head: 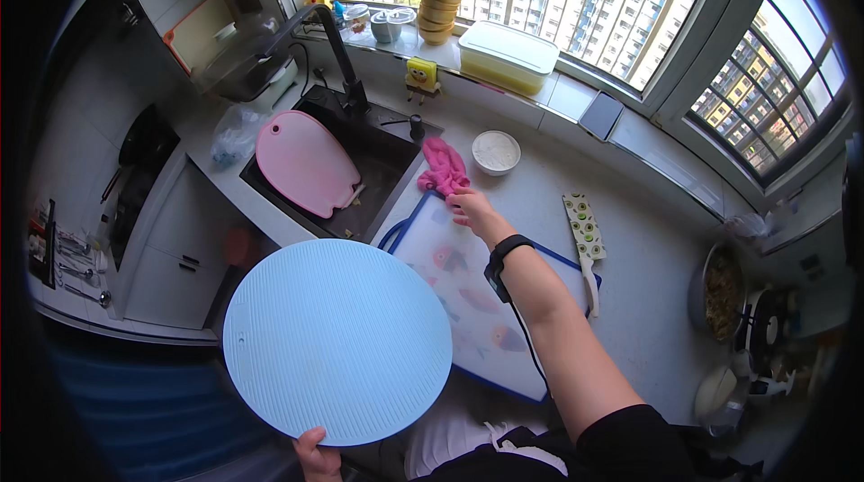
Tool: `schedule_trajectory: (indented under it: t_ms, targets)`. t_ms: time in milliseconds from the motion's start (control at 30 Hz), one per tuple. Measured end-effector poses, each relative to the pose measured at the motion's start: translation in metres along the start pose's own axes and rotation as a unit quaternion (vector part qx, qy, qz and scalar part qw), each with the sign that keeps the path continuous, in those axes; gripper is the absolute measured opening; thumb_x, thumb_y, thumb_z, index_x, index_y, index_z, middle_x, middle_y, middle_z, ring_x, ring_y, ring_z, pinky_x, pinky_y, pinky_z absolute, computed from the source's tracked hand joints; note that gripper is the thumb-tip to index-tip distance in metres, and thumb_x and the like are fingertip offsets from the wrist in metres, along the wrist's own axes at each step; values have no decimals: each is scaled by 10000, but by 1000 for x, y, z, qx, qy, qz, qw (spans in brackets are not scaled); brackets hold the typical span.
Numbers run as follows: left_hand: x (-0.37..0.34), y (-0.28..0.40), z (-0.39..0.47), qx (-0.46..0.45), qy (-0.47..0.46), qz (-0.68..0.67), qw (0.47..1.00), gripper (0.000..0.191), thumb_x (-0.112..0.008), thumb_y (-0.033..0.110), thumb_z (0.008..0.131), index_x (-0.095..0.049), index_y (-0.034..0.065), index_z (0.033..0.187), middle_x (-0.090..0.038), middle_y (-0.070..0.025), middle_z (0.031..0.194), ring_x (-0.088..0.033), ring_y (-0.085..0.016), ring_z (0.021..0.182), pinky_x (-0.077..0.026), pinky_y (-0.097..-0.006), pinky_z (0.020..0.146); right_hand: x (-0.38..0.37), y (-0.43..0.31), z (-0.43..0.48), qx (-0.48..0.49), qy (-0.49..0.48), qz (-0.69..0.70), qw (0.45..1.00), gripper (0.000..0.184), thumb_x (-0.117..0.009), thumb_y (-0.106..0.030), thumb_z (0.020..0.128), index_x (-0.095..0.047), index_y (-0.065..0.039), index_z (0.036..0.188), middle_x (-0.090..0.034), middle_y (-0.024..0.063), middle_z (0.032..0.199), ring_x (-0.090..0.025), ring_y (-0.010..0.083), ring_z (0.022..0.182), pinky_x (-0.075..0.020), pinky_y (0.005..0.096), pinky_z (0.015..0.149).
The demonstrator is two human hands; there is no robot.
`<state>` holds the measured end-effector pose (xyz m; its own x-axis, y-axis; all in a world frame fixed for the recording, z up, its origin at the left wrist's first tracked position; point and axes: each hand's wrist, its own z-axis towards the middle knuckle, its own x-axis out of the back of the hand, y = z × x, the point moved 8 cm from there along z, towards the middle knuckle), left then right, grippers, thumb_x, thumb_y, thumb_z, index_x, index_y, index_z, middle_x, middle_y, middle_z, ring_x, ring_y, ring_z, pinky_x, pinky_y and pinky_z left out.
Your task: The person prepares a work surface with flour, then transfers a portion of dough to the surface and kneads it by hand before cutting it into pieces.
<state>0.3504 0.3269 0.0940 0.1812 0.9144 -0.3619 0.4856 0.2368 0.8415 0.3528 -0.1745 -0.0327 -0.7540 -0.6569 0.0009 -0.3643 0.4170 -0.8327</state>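
Note:
A round, light blue ribbed board (337, 340) is held by its lower edge in my left hand (318, 458), with the thumb over the top face. My right hand (476, 212) reaches to the near end of a bunched pink cloth (444, 168). Its fingertips meet the cloth, but whether they grip it is unclear. Under my right forearm lies a rectangular white cutting board (432, 232) with a blue rim and a faint fish pattern. The blue board overlaps its left side in view. A white bowl of white powder (496, 152) stands beyond the cloth.
A pink cutting board (307, 161) leans in the dark sink (398, 161) beneath a black faucet (347, 73). Right of the white board lies a knife with an avocado-patterned blade (584, 229). A metal pot (719, 293) stands far right; a lidded container (507, 53) sits on the sill.

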Motion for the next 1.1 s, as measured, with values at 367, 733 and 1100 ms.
schedule_trajectory:
  t_ms: [367, 733, 1100]
  targets:
    - [12, -30, 9, 140, 38, -20, 989, 576, -490, 69, 692, -378, -37, 1247, -443, -161, 1253, -428, -320, 1140, -319, -440, 982, 84, -108, -185, 290, -134, 245, 916, 428, -547, -294, 870, -484, -64, 1225, -521, 75, 1178, -488, 151, 1029, -340, 329, 871]
    - [-82, -35, -15, 63, -98, -12, 993, 604, -506, 202, 710, -370, -29, 1251, -492, -143, 1173, -493, -268, 1063, -400, -383, 913, 268, 9, -483, 426, 186, -20, 885, 363, -576, -236, 823, -581, 31, 1069, -541, 139, 1149, -394, 279, 1157, -299, 400, 980]
    - [-160, -61, -93, 41, -149, 30, 987, 608, -493, 257, 717, -376, -19, 1246, -492, -144, 1162, -489, -259, 1066, -399, -375, 904, 360, 222, -337, -12, 274, -519, 809, 1021, -571, -537, 741, -55, 96, 1354, -172, 249, 1414, -60, 334, 1348, -3, 496, 1074]
